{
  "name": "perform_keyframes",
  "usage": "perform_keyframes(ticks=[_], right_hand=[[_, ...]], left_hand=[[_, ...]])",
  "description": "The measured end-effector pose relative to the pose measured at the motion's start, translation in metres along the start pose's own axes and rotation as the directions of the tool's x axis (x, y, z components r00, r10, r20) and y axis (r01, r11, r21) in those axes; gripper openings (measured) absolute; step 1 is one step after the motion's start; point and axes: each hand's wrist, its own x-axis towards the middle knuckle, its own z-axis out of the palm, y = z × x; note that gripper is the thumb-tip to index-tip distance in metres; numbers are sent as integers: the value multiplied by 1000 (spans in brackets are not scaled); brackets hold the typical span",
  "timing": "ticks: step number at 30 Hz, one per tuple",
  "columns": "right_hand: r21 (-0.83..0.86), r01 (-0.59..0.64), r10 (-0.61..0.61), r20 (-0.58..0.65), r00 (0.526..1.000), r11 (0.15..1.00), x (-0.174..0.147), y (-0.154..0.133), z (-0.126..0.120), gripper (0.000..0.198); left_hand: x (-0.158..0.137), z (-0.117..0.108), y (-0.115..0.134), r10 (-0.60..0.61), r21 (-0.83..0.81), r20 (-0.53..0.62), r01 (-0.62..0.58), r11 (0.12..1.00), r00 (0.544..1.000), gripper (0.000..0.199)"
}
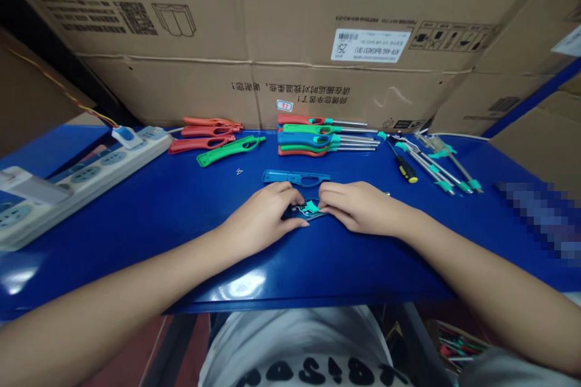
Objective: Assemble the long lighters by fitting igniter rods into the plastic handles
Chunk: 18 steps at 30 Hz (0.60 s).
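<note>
On the blue table, both my hands meet over a partly assembled stick lighter. My left hand (271, 211) closes around its blue half-shell, thumb along the near side, hiding most of it. My right hand (351, 208) pinches the other end, by the green trigger piece (310, 208); its fingertips cover what exactly they grip. A thin white wire shows beside the trigger piece. Just beyond my hands lies another blue lighter half-shell (290, 177), separate from them.
Red and green half-shells (227, 152) lie at the back left, near a small metal bit (239, 172). Assembled lighters (313, 139) are stacked at the back middle. Metal tubes (436, 166) and a screwdriver (405, 169) lie right. A power strip (100, 172) runs left; a cardboard box (195, 84) stands behind.
</note>
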Motion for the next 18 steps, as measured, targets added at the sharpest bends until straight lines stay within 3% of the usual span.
perform_keyframes(ticks=[12,18], right_hand=[[-98,23,-20,27,999,995,0,-1,2,12],[-202,38,-15,114,993,979,0,-4,0,13]], left_hand=[[-3,1,0,45,39,-9,-45,998,999,26],[-3,1,2,31,42,-2,-31,999,1000,27]])
